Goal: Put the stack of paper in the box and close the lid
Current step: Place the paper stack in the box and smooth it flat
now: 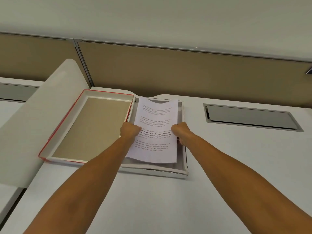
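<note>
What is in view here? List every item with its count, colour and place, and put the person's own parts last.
stack of paper: one, white with black print, held over the box base.
box base: one, white, open, centre of the desk.
lid: one, red-edged, tan inside, lying open left of the base.
desk: one, white.
cable hatch: one, grey, set into the desk at right.
partition: tan, behind the desk.
curved divider: one, white, far left.
hands: two, left and right, gripping the paper's side edges.

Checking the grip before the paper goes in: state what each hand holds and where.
Both hold the stack of paper over the box: left hand on its left edge, right hand on its right edge, mid-length.
</note>
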A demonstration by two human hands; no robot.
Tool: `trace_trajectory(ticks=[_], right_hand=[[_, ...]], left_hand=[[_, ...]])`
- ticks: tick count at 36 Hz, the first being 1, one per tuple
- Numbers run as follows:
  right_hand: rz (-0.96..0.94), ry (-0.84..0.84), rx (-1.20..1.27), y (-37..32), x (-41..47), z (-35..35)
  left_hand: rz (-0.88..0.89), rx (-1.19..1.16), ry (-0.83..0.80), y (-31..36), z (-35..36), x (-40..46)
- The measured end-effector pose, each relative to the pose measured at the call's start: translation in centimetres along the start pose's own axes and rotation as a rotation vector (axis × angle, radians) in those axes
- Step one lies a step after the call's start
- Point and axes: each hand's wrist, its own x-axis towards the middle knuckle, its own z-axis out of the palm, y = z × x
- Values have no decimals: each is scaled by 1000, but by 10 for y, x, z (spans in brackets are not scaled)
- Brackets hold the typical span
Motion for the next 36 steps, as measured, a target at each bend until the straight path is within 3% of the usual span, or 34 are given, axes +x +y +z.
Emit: trace_trajectory(ticks=[16,28,36], right_hand=[[48,40,-20,6,15,5],[20,35,-73,5,9,8],[18,-22,-113,5,-8,14]], left_hand=[[10,33,69,-12,14,14],[67,250,14,-9,13,11],[205,319,13,-11,9,-1]])
